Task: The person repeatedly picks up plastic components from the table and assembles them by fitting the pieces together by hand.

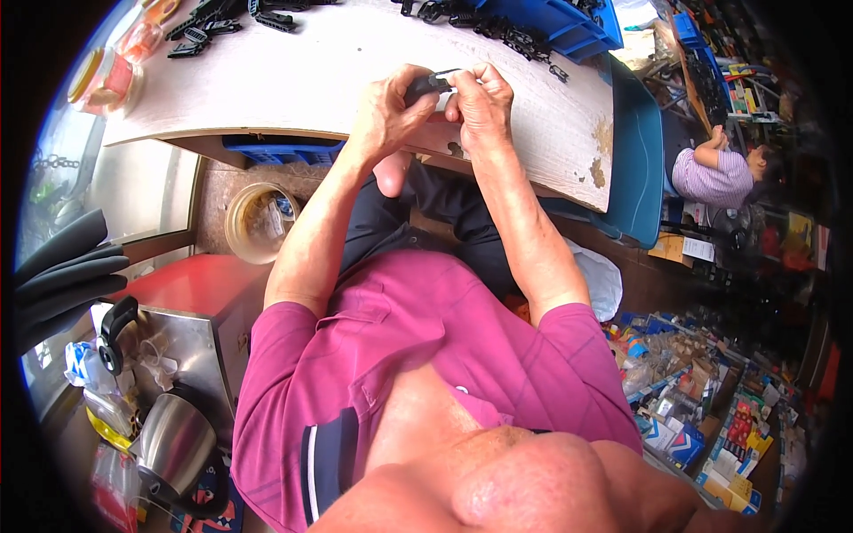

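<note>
One hand, the left hand, curls closed around a dark, narrow piece over the chipped, whitish tabletop. The right hand bends its fingers against the piece's other end; whether it pinches is unclear. Angular black parts lie beyond, plus a blue crate.

Fingers partly hide the black part, leaving its shape unclear. The view's far edge cuts off the blue crate. Many goods, near right, are too small to tell.
</note>
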`<state>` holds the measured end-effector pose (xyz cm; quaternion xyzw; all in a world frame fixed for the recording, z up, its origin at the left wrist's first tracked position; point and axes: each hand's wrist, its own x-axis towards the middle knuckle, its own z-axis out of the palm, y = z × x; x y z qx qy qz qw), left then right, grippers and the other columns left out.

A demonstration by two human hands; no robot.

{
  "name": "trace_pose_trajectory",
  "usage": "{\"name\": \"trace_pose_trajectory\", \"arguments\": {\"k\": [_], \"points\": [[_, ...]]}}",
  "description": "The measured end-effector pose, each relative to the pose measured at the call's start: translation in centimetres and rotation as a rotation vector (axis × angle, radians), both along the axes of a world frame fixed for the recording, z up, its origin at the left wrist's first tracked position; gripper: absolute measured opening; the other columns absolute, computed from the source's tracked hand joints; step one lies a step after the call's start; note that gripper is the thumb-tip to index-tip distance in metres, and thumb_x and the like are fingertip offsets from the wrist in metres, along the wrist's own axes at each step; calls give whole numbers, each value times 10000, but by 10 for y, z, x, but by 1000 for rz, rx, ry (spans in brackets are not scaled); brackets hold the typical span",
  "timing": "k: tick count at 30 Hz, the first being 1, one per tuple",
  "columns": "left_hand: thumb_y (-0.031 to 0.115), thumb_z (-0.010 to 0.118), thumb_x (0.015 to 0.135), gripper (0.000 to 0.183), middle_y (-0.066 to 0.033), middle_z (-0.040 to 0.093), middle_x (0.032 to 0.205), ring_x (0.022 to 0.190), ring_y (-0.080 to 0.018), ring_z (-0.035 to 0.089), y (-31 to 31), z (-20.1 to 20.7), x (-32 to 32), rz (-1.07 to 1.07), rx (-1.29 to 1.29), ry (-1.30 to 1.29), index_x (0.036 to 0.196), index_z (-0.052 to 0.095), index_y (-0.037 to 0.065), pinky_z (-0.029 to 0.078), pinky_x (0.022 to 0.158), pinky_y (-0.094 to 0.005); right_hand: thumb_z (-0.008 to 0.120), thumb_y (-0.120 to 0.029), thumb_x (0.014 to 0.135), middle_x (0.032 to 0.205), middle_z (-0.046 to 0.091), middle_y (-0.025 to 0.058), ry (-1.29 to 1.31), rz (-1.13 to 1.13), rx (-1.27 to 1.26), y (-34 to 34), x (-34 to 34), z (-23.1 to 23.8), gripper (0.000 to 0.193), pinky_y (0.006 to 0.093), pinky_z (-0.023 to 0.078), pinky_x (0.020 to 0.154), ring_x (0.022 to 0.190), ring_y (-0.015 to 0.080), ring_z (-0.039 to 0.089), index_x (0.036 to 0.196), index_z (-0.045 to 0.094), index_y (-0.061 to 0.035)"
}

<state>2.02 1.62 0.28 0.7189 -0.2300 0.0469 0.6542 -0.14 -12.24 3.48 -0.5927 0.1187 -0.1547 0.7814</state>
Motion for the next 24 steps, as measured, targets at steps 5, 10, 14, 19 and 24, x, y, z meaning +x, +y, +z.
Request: {"name": "trace_pose_trajectory", "arguments": {"k": [5,10,14,19,24], "points": [[142,679,827,285,-132,666,773,699,-180,650,2,-1,2,3,35,-8,1073,633,5,527,649,-315,667,-38,777,571,545,25,13,8,-13,0,1,-4,192,243,348,351,369,95,440,682,504,-71],[186,696,844,288,-124,674,820,730,-173,641,3,8,4,-27,28,31,1061,647,2,519,668,-299,672,-46,780,580,558,26,39,6,-15,0,-2,-3,180,243,349,351,366,97,441,694,516,-75],[215,695,864,249,-102,675,758,668,-154,631,-4,5,6,41,-23,96,992,674,3,511,627,-288,691,-93,803,599,569,26,105,81,-31,-1,-4,-1,179,245,358,360,410,96,470,718,535,-71],[200,674,886,206,-64,653,679,584,-113,608,-4,11,5,37,-151,302,931,668,-1,502,544,-259,719,-243,842,574,491,-10,114,173,54,-12,-10,-1,264,330,499,393,445,94,456,746,553,-61],[163,630,931,140,-26,640,706,572,-69,542,-4,13,3,-18,-298,507,911,656,27,454,528,-212,695,-305,862,559,434,-25,233,216,7,-7,-15,9,316,357,525,398,433,90,430,728,546,-61]]}}
